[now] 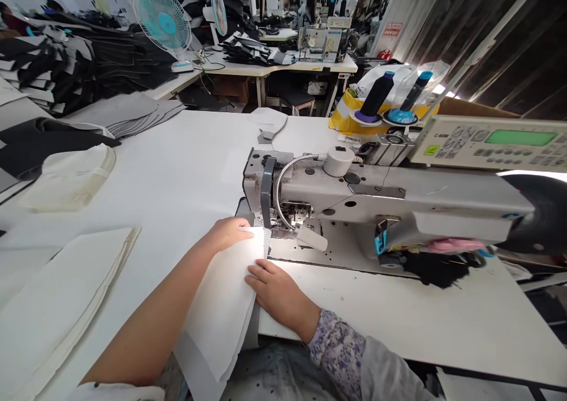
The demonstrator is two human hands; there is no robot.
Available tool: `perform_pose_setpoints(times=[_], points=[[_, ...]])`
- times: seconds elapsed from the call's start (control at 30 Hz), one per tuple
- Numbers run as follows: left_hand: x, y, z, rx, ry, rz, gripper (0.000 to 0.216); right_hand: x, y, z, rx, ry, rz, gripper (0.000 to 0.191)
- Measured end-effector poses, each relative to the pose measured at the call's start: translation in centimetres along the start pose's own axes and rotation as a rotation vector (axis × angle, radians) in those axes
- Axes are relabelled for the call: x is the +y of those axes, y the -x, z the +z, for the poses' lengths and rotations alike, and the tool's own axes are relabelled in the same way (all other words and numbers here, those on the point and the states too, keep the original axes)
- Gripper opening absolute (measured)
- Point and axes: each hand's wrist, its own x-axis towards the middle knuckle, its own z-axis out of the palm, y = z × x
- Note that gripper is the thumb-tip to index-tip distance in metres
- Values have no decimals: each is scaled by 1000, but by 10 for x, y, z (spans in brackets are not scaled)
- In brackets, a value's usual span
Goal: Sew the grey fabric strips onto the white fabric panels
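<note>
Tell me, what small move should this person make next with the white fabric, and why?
I'd guess: ease the fabric a little further toward the sewing machine's needle area with the left hand. That hand rests on the fabric's top corner beside the machine, while the fingers of the right hand press on the fabric's edge, which should help keep the layers flat.

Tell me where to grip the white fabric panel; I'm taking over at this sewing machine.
Grip the white fabric panel at its loose lower end, from the front: that end hangs past the table edge, while the upper end lies under the left hand by the presser foot.
</note>
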Motion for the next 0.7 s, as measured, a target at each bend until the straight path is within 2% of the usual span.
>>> perform_pose_setpoints(times=[0.27, 0.43, 0.6, 0.7], points=[[3, -2, 3, 31, -48, -25, 29, 1, 0, 3, 28, -36, 69, 22], [12, 1, 5, 62, -121, -23, 27, 1, 3, 11, 77, 60, 47, 20], [25, -6, 5, 60, -186, 63, 29, -3, 3, 12, 46, 112, 45, 19], [29, -15, 4, 46, -192, 54, 28, -4, 0, 10, 33, 124, 63, 21]])
